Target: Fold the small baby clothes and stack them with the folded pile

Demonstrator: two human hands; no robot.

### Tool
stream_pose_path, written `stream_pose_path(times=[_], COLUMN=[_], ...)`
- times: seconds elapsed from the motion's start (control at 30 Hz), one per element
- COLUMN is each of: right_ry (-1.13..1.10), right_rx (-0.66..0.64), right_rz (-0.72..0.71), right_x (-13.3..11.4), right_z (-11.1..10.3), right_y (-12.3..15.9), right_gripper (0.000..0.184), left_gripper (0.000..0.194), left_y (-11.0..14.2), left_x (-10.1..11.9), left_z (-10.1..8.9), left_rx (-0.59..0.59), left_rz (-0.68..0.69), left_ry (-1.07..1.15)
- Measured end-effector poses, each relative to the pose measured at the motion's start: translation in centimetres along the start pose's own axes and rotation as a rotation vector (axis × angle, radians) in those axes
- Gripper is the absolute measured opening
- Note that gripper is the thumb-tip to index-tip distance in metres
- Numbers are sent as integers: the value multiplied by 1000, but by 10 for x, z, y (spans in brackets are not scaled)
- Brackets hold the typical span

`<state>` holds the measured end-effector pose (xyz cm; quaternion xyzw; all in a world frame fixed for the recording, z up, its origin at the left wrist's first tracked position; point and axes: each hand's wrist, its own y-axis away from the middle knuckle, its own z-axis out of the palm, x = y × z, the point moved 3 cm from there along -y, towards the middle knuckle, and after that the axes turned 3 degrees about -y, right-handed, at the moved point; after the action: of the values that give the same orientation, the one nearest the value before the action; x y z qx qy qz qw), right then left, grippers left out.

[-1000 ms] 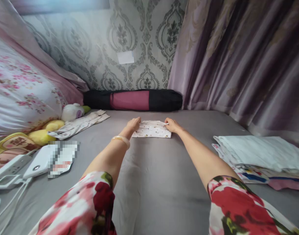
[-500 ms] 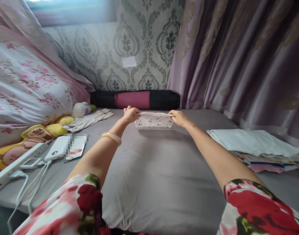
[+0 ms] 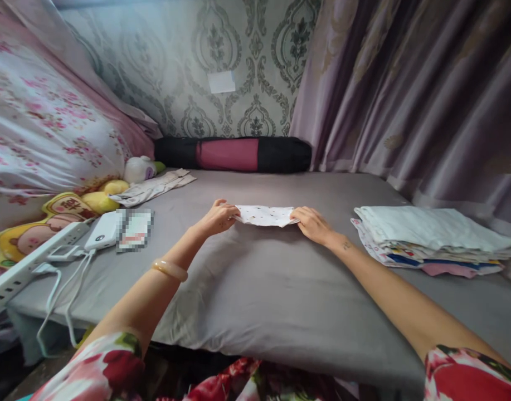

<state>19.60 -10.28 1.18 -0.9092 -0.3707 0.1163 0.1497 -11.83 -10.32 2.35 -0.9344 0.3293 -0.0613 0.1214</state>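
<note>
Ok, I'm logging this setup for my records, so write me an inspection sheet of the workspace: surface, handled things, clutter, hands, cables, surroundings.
Surface: grey sheet, wrinkled toward the near edge.
Handled things: white patterned cloth; contact with the sheet is unclear.
Clutter: folded pile at right; power strip, white device, blurred item, toys and loose garment at left.
Hands: left hand and right hand each grip one end of the cloth.
Cables: white cables drop over the near edge at left.
Surroundings: patterned wall ahead, black-and-pink roll at its foot; purple curtain at right; floral bedding at left.
</note>
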Motion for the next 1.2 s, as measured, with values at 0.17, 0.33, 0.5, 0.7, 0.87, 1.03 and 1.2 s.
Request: stream_pose_path(times=[0.17, 0.33, 0.5, 0.7, 0.87, 1.03, 1.2], right_ry=[17, -13, -11, 9, 0, -22, -24], right_rx=[-98, -208, -165, -154, -196, -167, -148], right_rz=[2, 35, 200, 275, 330, 342, 340], right_x=[-12, -16, -30, -63, -65, -60, -60], right_z=[4, 2, 6, 35, 57, 69, 73], right_y=[13, 19, -7, -58, -75, -72, -69], right_gripper=[36, 44, 45, 49, 53, 54, 53], left_gripper=[30, 43, 39, 38, 38, 44, 48], left_y=[13, 21, 3, -42, -57, -52, -50], left_x=[10, 13, 24, 56, 54, 44, 42], left_z=[10, 11, 11, 34, 50, 68, 74], left_rx=[-92, -161, -31, -17, -56, -73, -80], left_rz=[9, -27, -196, -213, -235, -224, -244], left_ry=[-13, 2, 6, -65, -113, -51, -36])
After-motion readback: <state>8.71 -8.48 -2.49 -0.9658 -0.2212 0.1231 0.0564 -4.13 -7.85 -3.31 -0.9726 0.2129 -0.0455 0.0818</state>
